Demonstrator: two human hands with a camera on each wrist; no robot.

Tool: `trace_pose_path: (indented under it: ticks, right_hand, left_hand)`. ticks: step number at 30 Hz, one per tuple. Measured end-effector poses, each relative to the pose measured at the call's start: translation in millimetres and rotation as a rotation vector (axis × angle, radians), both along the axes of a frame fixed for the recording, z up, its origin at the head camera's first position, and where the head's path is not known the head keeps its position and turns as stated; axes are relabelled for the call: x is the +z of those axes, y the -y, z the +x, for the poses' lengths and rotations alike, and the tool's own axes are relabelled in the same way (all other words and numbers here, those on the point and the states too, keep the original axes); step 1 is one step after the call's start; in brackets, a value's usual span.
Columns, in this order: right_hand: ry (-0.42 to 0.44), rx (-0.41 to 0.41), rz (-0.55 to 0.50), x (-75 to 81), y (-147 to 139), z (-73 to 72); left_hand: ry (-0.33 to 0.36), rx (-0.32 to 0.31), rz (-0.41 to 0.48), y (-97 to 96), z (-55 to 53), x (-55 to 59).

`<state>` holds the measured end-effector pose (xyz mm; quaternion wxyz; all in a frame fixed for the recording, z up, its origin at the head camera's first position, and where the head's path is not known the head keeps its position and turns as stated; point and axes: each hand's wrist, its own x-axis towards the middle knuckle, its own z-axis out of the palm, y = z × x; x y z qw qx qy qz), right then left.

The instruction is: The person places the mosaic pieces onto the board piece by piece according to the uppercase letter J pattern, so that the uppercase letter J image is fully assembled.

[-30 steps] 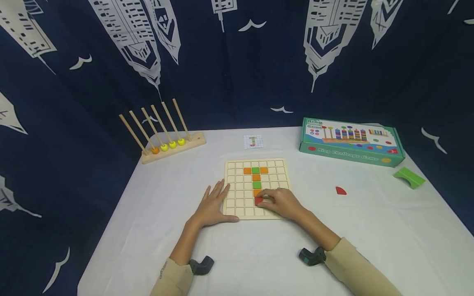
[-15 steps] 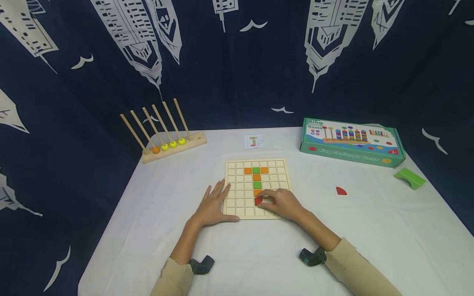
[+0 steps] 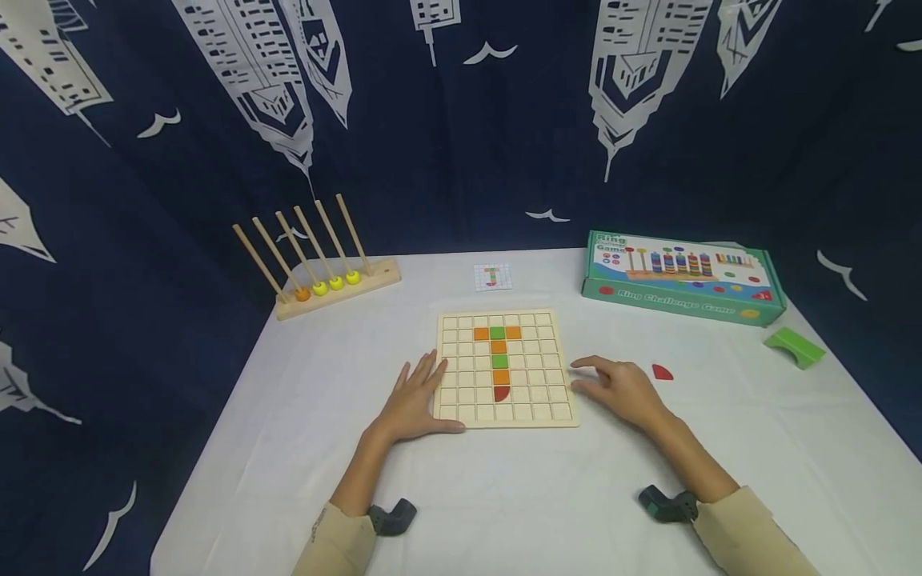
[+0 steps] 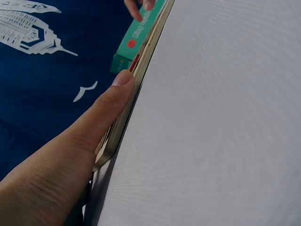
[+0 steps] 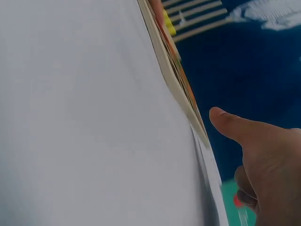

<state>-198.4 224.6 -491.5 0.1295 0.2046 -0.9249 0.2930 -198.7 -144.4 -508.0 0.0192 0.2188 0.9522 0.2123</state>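
Note:
A square wooden grid board (image 3: 536, 392) lies on the white table. Orange and green square tiles (image 3: 499, 361) form a T on it, with a red quarter-round tile (image 3: 501, 394) at the foot of the stem. My left hand (image 3: 410, 404) rests at the board's left edge, fingers spread, thumb along the near corner; the left wrist view shows that thumb (image 4: 110, 101) against the board's side. Just off the board's right edge hovers my right hand (image 3: 623, 390), thumb and forefinger apart, nothing between them. A second red quarter-round tile (image 3: 662, 372) lies on the table beyond its knuckles.
A small pattern card (image 3: 493, 277) lies behind the board. At the back left stands a wooden peg rack (image 3: 338, 290) with yellow and orange beads. A green game box (image 3: 680, 280) sits at the back right, with a green arch block (image 3: 795, 346) nearby.
My right hand has let go of the red quarter-round tile on the board and moved right, past the board's edge. The left hand has stayed in place.

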Motion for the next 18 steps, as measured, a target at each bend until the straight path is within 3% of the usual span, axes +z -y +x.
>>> trace_pose_path:
  ticks: [6,12,18]
  right_hand:
    - [-0.083,-0.152,0.031,-2.9,-52.1,4.0]
    - [-0.057,-0.26,0.04,-5.4,-88.4,11.7]
    - [-0.011,-0.306,0.063,-9.1,-103.0,16.1]
  left_hand:
    - [0.003,0.003,0.004,0.7,1.1,0.9]
    - [-0.017,0.005,0.002,0.4,0.8,-0.9]
    - [-0.021,0.006,-0.003,-1.0,0.5,-1.5]
